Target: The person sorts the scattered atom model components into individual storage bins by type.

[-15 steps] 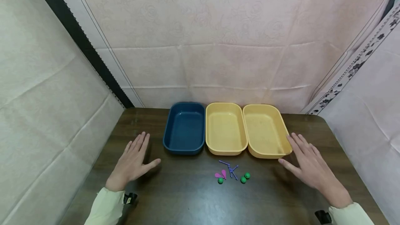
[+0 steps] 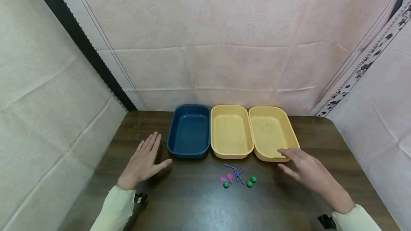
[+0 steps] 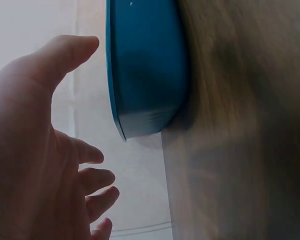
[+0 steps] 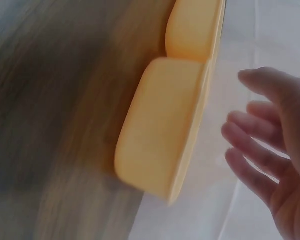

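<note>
Left of the blue tray [image 2: 188,152] my left hand [image 2: 142,165] hovers over the table, fingers extended and thumb spread, holding nothing. My right hand [image 2: 308,170] hangs above the front right corner of the right yellow tray [image 2: 273,158], its fingers relaxed and holding nothing. In the right wrist view that hand stands apart from the yellow tray's wall [image 4: 155,125]. In front of the trays lie thin purple sticks [image 2: 238,176], a pink petal-shaped piece [image 2: 229,178] with a second beside it, and green balls, one of them a green ball [image 2: 249,184] at the right.
A middle yellow tray [image 2: 232,154] stands between the blue tray and the right yellow one, all in a row near the back edge. The dark wooden table [image 2: 199,202] is bounded by a pale cloth [image 2: 205,67] behind and at both sides.
My left hand has shifted right and slightly forward, closer to the blue tray. My right hand has moved left, its fingers now over the right yellow tray's front corner. Small pieces and trays stay put.
</note>
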